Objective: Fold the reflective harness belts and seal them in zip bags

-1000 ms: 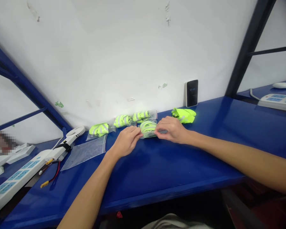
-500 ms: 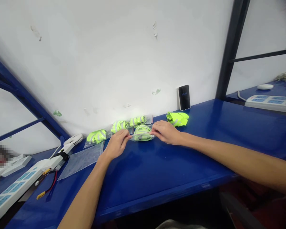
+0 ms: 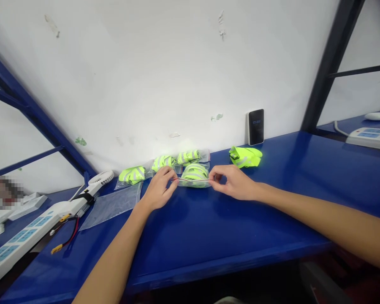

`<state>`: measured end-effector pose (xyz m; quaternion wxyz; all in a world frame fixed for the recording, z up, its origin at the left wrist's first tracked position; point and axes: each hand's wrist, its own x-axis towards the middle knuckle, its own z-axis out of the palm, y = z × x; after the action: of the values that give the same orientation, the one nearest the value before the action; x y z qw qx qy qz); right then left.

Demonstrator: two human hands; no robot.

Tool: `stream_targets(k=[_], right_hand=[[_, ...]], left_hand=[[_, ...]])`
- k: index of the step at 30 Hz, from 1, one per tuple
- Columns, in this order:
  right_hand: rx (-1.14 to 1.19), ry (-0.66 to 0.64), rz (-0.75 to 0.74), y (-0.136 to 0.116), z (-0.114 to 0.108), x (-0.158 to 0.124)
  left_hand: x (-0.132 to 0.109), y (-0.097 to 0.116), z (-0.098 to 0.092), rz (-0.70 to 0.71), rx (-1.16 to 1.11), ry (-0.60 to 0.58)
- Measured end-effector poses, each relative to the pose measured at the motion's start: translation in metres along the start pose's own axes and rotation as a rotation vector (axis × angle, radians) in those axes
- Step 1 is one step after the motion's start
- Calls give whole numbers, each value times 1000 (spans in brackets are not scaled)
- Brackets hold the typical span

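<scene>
- While the near edge of the blue bench [image 3: 209, 240] lies bare, both forearms are stretched across it toward the back edge, where the work is being done.
- A clear zip bag [image 3: 194, 175] packed with a folded fluorescent-yellow vest is held just short of the back edge, near the middle of the bench; its mouth is stretched between the two hands.
- The left end of the bag's mouth is pinched by the left hand [image 3: 160, 190], thumb against fingertips.
- The right end is pinched by the right hand [image 3: 232, 182] in the same way, so the strip is drawn taut and level.
- As a judgement, the seal would be closed best if the strip is kept straight, the vest is kept clear of the track, and the pinch is run evenly from one end to the other.
- An empty clear bag [image 3: 112, 204] is laid flat toward the left side of the bench, beside a white power strip [image 3: 22, 242] and a small white fan [image 3: 99, 178].
- Three already bagged vests [image 3: 164, 161] are lined up along the back edge against the wall.
- A loose folded vest [image 3: 245, 155] is seen further right on the back edge, with a phone [image 3: 256, 126] propped against the wall behind it.
</scene>
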<state>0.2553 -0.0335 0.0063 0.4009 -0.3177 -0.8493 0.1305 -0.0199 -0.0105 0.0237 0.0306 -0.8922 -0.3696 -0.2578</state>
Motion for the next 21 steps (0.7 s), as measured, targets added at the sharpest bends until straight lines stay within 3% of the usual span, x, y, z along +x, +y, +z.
stream_targets(k=[5,11,21], right_hand=[[-30,0,47,0,3,1],[-11,-32,55,-5,7,0],[-46,-80,4,-4,16,1]], left_hand=[[3,19,7,115,140,40],[10,43,23,254,249,-18],[8,43,32,284,172,61]])
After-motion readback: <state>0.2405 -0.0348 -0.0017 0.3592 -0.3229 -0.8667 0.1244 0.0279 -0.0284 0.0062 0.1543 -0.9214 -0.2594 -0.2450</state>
